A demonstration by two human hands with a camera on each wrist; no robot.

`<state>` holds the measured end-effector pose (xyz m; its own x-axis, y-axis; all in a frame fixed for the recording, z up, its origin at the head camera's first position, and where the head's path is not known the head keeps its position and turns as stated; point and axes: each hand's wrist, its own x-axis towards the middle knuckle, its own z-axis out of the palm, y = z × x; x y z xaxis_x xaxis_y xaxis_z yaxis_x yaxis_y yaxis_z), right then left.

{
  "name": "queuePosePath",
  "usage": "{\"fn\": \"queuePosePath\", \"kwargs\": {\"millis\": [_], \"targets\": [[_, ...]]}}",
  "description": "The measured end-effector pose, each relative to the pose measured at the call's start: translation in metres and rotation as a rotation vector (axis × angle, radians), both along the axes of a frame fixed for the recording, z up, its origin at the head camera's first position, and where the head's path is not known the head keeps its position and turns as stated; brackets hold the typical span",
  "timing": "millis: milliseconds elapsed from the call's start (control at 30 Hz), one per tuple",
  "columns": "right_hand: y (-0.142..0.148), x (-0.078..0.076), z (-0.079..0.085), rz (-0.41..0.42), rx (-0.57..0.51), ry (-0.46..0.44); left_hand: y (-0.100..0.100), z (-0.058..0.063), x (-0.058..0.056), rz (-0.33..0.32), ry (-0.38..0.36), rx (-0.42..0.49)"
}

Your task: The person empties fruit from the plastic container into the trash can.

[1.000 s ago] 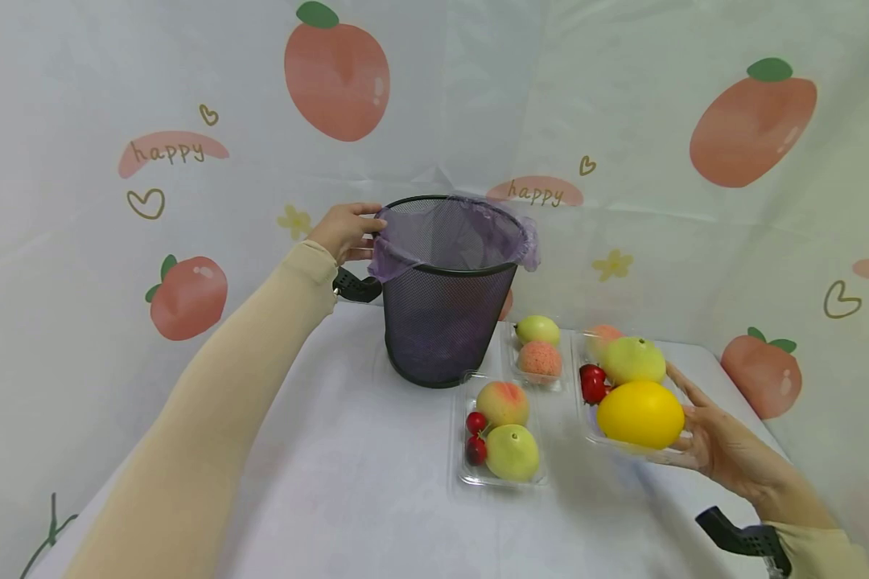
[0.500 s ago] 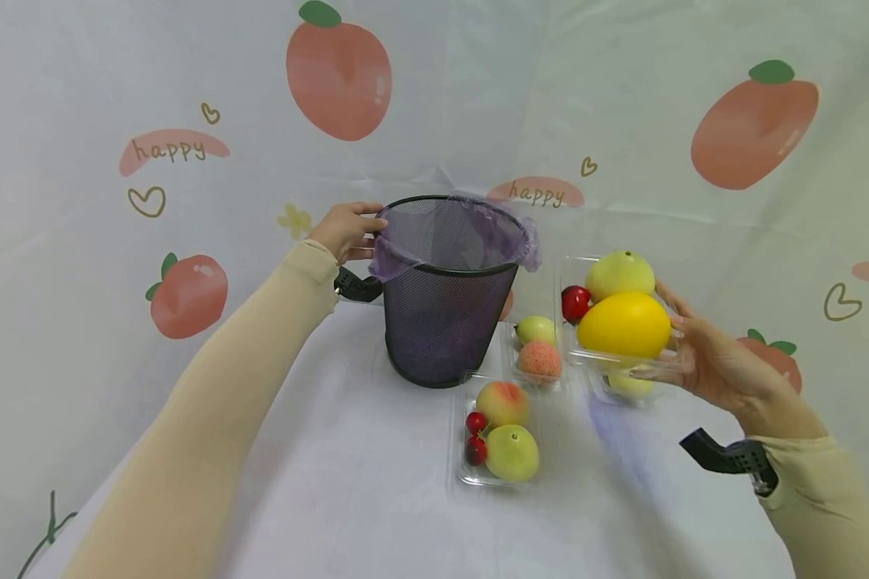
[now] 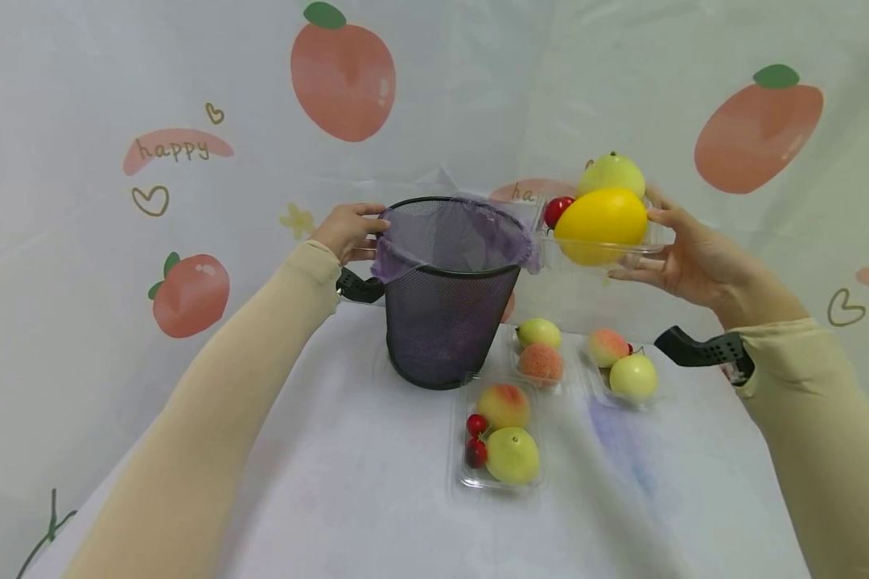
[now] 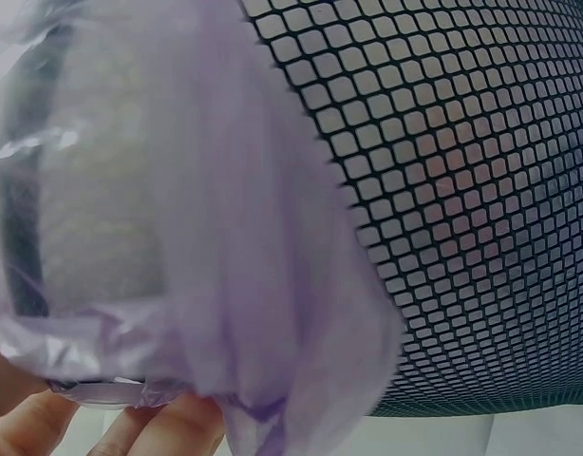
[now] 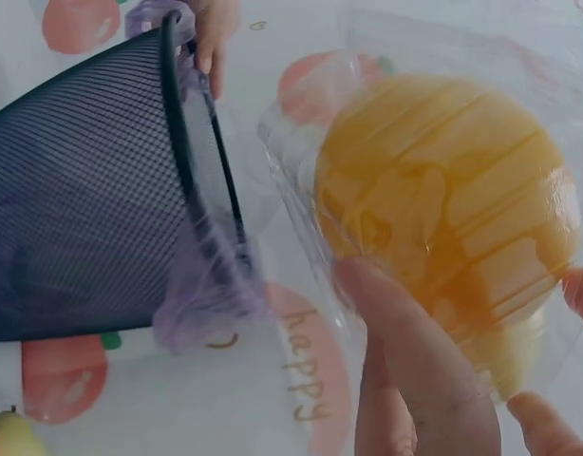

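My left hand (image 3: 349,232) grips the left rim of a black mesh wastebasket (image 3: 449,322) lined with a thin purple bag (image 3: 393,256). In the left wrist view its fingers (image 4: 182,427) lie against the folded liner at the rim. My right hand (image 3: 698,251) holds up a clear plastic tray (image 3: 655,240), thumb and fingers around its right side. Inside the tray are a big yellow oval fruit (image 3: 603,217), a yellow-green round fruit (image 3: 611,173) and a red cherry-like fruit (image 3: 558,211). The tray is level with the wastebasket's rim, just right of it.
Three clear trays stand on the white table (image 3: 319,474): one in front with a peach (image 3: 504,406), one beside the wastebasket with an orange-pink bumpy fruit (image 3: 541,364), and one farther right with a green fruit (image 3: 633,378). A fruit-printed cloth (image 3: 434,104) hangs behind.
My right hand has lifted the tray with the yellow fruit up and left, toward the wastebasket's rim, uncovering another fruit tray on the table. My left hand has stayed on the rim.
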<state>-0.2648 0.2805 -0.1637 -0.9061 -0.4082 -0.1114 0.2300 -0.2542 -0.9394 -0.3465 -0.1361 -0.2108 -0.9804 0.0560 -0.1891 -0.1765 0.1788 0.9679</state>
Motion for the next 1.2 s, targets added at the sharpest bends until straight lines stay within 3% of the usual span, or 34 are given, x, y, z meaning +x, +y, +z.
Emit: {"fn": "queuePosePath", "kwargs": {"millis": [100, 300, 733, 1200], "targets": [[-0.011, -0.009, 0.012, -0.088, 0.041, -0.037, 0.000, 0.000, -0.001, 0.002, -0.004, 0.010], [-0.036, -0.023, 0.023, -0.175, 0.098, -0.054, 0.000, -0.001, -0.003, 0.005, -0.007, 0.009], [-0.072, -0.037, 0.026, -0.272, 0.207, -0.005, 0.000, -0.002, -0.005, 0.009, -0.008, 0.013], [-0.095, -0.038, 0.030, -0.298, 0.339, 0.082, 0.000, -0.001, -0.004, 0.011, -0.011, 0.022]]}}
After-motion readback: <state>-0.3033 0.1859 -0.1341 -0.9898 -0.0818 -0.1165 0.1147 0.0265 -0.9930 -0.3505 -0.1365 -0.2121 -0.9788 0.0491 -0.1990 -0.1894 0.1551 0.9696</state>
